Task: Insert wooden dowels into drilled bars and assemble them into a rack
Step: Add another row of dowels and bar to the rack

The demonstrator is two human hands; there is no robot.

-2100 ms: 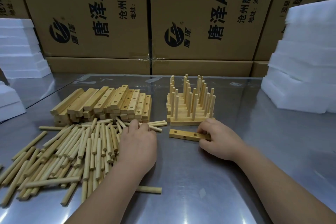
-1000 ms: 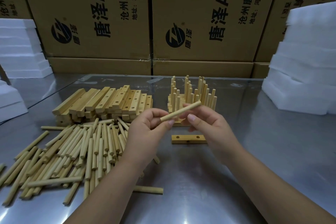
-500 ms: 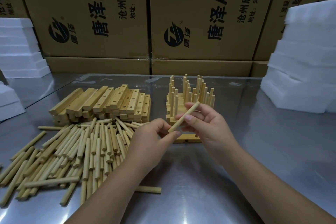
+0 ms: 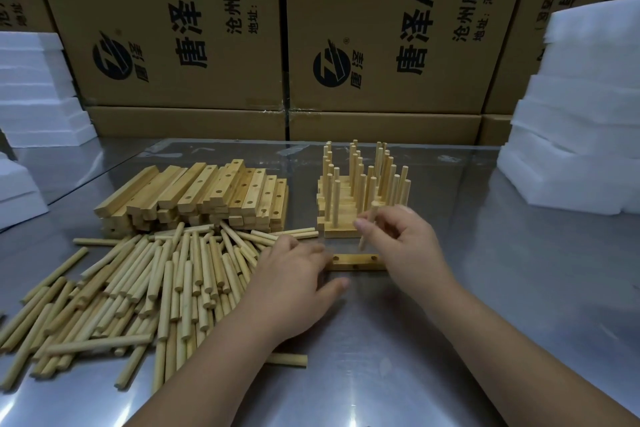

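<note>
Flanking bar, dowel pile, rack, seemingly apart

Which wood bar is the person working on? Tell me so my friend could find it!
On the metal table, find the rack of upright dowels. In front of it, between the left hand and the right hand pinching a dowel, lies one bar. Unlike the stack of bars, it lies alone, holes empty.

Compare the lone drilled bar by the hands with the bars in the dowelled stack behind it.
The lone bar has empty holes, while the bars in the dowelled stack carry upright dowels. The lone bar lies by itself, flat on the table, whereas the stack's bars are layered one on another. Both are the same pale wood.
</note>
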